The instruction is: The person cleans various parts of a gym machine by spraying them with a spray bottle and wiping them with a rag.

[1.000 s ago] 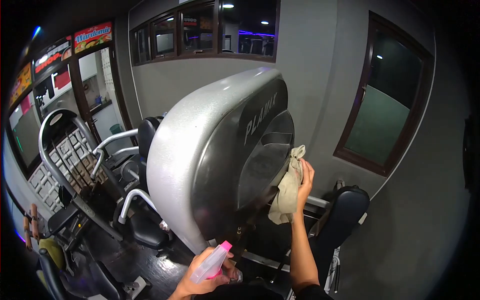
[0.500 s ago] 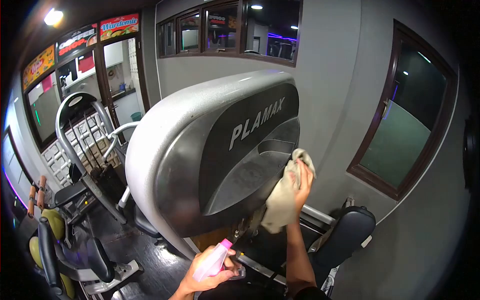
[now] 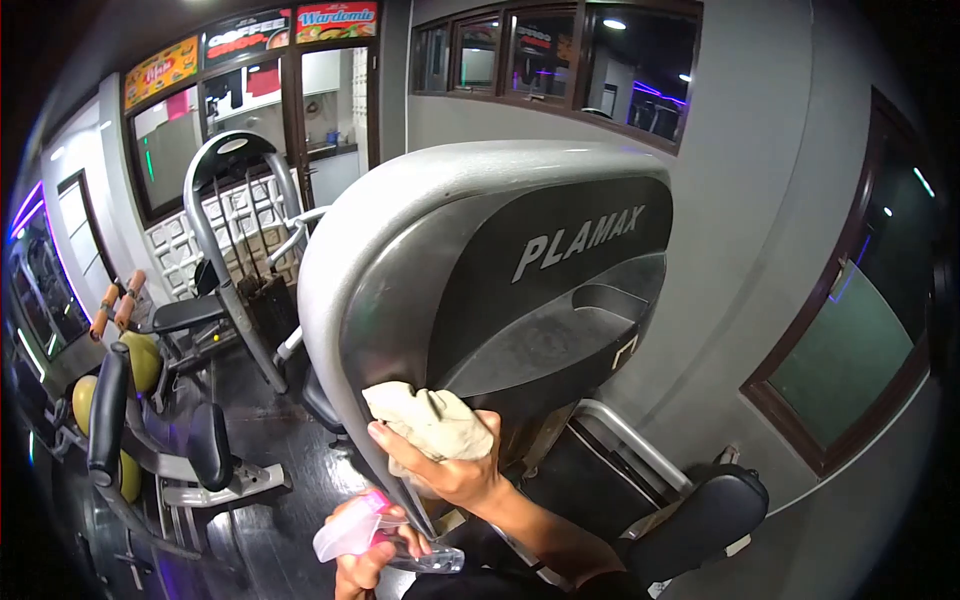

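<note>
My right hand [image 3: 465, 470] holds a bunched cream cloth [image 3: 428, 420] against the lower left part of a large machine cover [image 3: 400, 300]. The cover is silver at its rim and black and grey on its face, with the word PLAMAX across the upper part. Below and left of the cloth, my left hand [image 3: 365, 560] is wrapped round a spray bottle [image 3: 425, 560] with a pink and white spray head and a clear body. The bottle lies tilted, apart from the cover.
A black padded seat [image 3: 710, 505] stands at the lower right. Another machine with a curved frame [image 3: 200, 240] is at the left, near a bench with black pads [image 3: 208, 445] and yellow-green balls [image 3: 140, 362]. A grey wall [image 3: 745, 200] rises behind the cover.
My right hand and the cloth have moved from the cover's right edge to its lower left. My left hand with the bottle has shifted left and down. The view has turned left.
</note>
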Demonstrator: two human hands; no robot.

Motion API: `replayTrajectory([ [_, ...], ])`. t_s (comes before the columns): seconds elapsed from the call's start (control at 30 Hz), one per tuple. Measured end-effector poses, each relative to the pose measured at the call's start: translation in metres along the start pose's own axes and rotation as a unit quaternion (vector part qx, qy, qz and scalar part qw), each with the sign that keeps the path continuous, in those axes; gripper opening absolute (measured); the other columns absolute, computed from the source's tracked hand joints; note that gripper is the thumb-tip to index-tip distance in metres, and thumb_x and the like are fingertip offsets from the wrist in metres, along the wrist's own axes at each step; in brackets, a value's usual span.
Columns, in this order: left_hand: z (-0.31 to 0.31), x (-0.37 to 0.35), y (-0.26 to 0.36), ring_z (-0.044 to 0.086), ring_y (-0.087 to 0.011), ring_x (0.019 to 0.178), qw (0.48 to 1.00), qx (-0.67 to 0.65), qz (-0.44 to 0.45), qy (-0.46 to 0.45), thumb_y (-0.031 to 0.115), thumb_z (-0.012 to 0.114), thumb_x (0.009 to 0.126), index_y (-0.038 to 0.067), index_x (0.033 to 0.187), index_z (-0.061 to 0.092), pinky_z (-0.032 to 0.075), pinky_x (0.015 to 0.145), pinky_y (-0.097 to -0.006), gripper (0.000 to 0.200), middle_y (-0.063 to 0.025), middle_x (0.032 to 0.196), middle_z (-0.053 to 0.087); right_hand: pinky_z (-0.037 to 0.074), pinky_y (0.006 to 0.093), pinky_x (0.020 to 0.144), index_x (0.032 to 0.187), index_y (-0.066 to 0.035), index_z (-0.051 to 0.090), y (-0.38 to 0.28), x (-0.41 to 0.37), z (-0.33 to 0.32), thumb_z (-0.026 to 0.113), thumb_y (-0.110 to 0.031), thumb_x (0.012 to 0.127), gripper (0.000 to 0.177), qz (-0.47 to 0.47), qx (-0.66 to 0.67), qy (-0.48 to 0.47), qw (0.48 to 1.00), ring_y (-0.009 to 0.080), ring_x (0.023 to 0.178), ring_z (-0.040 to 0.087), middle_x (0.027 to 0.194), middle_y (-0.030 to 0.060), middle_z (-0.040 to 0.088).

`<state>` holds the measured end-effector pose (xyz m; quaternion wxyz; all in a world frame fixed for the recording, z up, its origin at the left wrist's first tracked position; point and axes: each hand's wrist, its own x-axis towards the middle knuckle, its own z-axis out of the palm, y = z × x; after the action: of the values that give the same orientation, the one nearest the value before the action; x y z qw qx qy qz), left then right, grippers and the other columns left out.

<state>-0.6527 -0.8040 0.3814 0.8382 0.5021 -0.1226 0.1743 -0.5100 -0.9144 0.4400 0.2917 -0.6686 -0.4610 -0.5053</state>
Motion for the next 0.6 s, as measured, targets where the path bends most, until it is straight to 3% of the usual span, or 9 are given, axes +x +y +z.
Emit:
replayTrajectory([
  [0.07, 0.0, 0.003, 0.004, 0.06, -0.0278, 0.062, 1.0, 0.014, 0.012, 0.01, 0.023, 0.067, 0.079, -0.003, 0.103, 0.049, 0.054, 0.056, -0.047, 0.04, -0.0106, 0.088, 0.047, 0.038, 0.0376, 0.084, 0.108, -0.031, 0.069, 0.003, -0.005, -0.008, 0.075, -0.018, 0.071, 0.04, -0.003, -0.014, -0.037, 0.999, 0.018, 0.096, 0.061, 0.102, 0.0005, 0.068],
  [0.13, -0.001, 0.009, 0.006, 0.06, -0.0261, 0.063, 0.996, 0.047, 0.078, -0.005, 0.027, 0.069, 0.077, -0.004, 0.102, 0.046, 0.055, 0.054, -0.0459, 0.046, -0.0161, 0.098, 0.047, 0.039, 0.0301, 0.074, 0.111, -0.031, 0.068, 0.026, -0.018, -0.013, 0.07, -0.019, 0.073, 0.04, 0.017, 0.058, -0.022, 0.998, 0.0117, 0.088, 0.063, 0.102, -0.0063, 0.067],
  [0.2, 0.007, 0.013, 0.009, 0.061, -0.0251, 0.075, 0.995, 0.056, 0.074, 0.027, 0.033, 0.071, 0.074, -0.006, 0.099, 0.053, 0.056, 0.056, -0.0448, 0.049, -0.0185, 0.107, 0.045, 0.054, 0.0349, 0.072, 0.105, -0.021, 0.069, 0.042, -0.019, -0.025, 0.075, -0.007, 0.066, 0.042, 0.027, 0.046, 0.08, 0.995, 0.0227, 0.085, 0.066, 0.096, 0.0014, 0.068],
  [0.27, 0.005, 0.022, 0.007, 0.059, -0.0274, 0.089, 0.974, 0.178, 0.139, -0.013, 0.038, 0.072, 0.07, -0.004, 0.089, 0.064, 0.057, 0.062, -0.0444, 0.046, -0.0181, 0.109, 0.045, 0.053, 0.0367, 0.076, 0.109, -0.013, 0.064, 0.037, -0.036, -0.037, 0.078, -0.005, 0.063, 0.049, 0.144, 0.025, 0.068, 0.987, 0.0276, 0.089, 0.065, 0.103, 0.0081, 0.066],
  [0.3, 0.017, 0.024, 0.005, 0.054, -0.0321, 0.104, 0.982, 0.138, 0.131, 0.005, 0.026, 0.062, 0.063, -0.006, 0.082, 0.071, 0.05, 0.084, -0.0472, 0.038, -0.0243, 0.12, 0.042, 0.053, 0.0367, 0.076, 0.109, -0.013, 0.064, 0.031, -0.044, -0.041, 0.078, -0.005, 0.063, 0.049, 0.144, 0.022, 0.067, 0.987, 0.0276, 0.089, 0.065, 0.103, 0.0081, 0.066],
  [0.37, 0.026, 0.031, -0.003, 0.044, -0.0354, 0.119, 0.985, 0.082, 0.148, -0.02, 0.03, 0.067, 0.066, -0.001, 0.084, 0.071, 0.048, 0.088, -0.0496, 0.036, -0.0249, 0.136, 0.036, 0.051, 0.0375, 0.082, 0.113, -0.008, 0.059, 0.016, -0.053, -0.052, 0.081, -0.006, 0.062, 0.055, 0.247, 0.192, 0.054, 0.948, 0.0308, 0.096, 0.062, 0.111, 0.0134, 0.061],
  [0.4, 0.032, 0.032, -0.003, 0.04, -0.0346, 0.125, 0.989, 0.073, 0.126, -0.01, 0.034, 0.071, 0.067, 0.002, 0.083, 0.072, 0.048, 0.088, -0.0505, 0.035, -0.0243, 0.141, 0.035, 0.05, 0.0373, 0.085, 0.112, -0.005, 0.058, 0.009, -0.044, -0.063, 0.079, -0.007, 0.067, 0.05, 0.247, 0.269, -0.047, 0.93, 0.0301, 0.102, 0.06, 0.114, 0.0136, 0.058],
  [0.47, -0.015, 0.007, -0.036, 0.059, -0.026, 0.106, 0.979, 0.165, 0.073, -0.093, 0.027, 0.069, 0.066, -0.006, 0.086, 0.069, 0.049, 0.088, -0.0358, 0.038, -0.0208, 0.113, 0.063, 0.049, 0.0383, 0.087, 0.114, -0.007, 0.058, -0.006, -0.023, -0.069, 0.078, -0.008, 0.069, 0.049, 0.206, 0.307, -0.138, 0.919, 0.0296, 0.104, 0.059, 0.112, 0.011, 0.059],
  [0.6, 0.006, 0.007, -0.026, 0.063, -0.0242, 0.089, 0.991, 0.09, 0.003, -0.102, 0.026, 0.067, 0.064, -0.006, 0.097, 0.062, 0.049, 0.083, -0.0335, 0.046, -0.0151, 0.096, 0.067, 0.048, 0.0354, 0.089, 0.106, -0.016, 0.07, -0.02, -0.028, -0.07, 0.08, -0.008, 0.06, 0.048, 0.197, 0.238, -0.13, 0.942, 0.0255, 0.104, 0.055, 0.112, 0.0076, 0.056],
])
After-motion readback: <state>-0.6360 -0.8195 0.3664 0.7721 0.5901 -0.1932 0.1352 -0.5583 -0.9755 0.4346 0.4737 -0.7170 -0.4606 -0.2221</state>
